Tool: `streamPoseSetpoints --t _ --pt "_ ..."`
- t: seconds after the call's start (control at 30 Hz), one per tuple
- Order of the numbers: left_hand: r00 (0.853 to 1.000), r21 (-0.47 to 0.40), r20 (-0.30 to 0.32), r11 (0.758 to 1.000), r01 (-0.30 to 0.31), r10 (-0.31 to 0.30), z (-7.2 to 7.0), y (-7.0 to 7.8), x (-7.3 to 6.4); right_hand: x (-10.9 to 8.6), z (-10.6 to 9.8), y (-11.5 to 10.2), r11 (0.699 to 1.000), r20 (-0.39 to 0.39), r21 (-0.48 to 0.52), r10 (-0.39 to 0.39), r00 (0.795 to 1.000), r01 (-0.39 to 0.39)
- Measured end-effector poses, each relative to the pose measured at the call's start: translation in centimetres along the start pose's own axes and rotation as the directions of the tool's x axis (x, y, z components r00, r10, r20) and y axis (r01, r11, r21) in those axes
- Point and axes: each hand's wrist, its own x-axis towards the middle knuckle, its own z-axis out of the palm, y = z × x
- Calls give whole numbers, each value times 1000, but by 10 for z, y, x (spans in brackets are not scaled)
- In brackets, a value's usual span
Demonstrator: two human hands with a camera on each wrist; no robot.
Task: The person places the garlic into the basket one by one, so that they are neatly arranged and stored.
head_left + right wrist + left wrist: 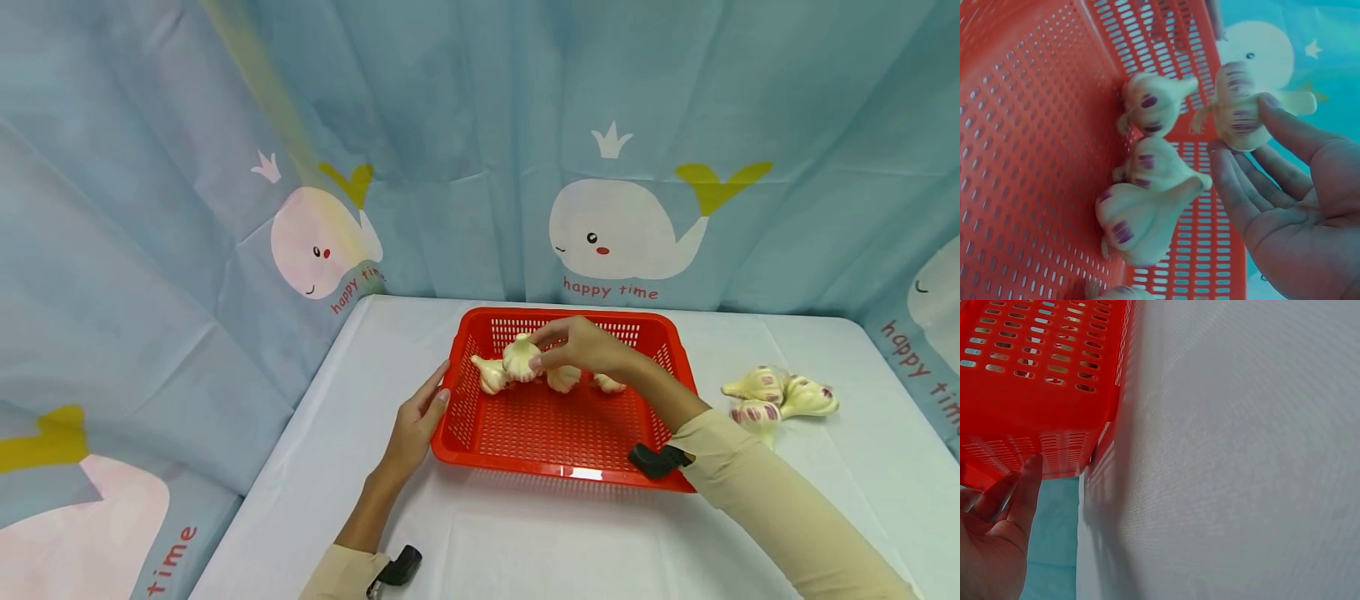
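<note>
My right hand (585, 346) pinches a garlic bulb (521, 358) between thumb and fingertips over the back of a red plastic basket (555, 467). In the right wrist view, purple streaks mark the held bulb (1241, 109), and its stem points away to the right. Several more garlic bulbs lie in the basket along its back side, among them a bulb (1154, 103) and another garlic bulb (1147, 225) with its stem up. My left hand (414, 425) touches the basket's left side near the rim, its fingers fairly straight against the outer wall in the left wrist view.
To the right of the basket, a cluster of garlic bulbs (810, 398) with purple marks lies on the white tablecloth (540, 550). A blue whale-print curtain (465, 167) hangs behind the table and along its sides.
</note>
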Motion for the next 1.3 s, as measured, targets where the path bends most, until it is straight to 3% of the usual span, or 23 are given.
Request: streamPoseSetpoints --t 0.43,0.7,1.1,1.3 --pt "1000 -10 9 1000 -7 7 -2 1 1 15 18 -5 1000 108 -3 -7 994 7" --pt "1000 -16 7 1000 12 -12 -1 2 -1 21 24 -7 997 126 -70 27 992 -18" --pt "1000 -31 18 1000 0 0 0 3 1 31 32 2 997 184 -35 79 980 -74" --pt "1000 -41 9 999 14 -14 -1 2 0 33 35 2 998 223 -24 62 973 -58"
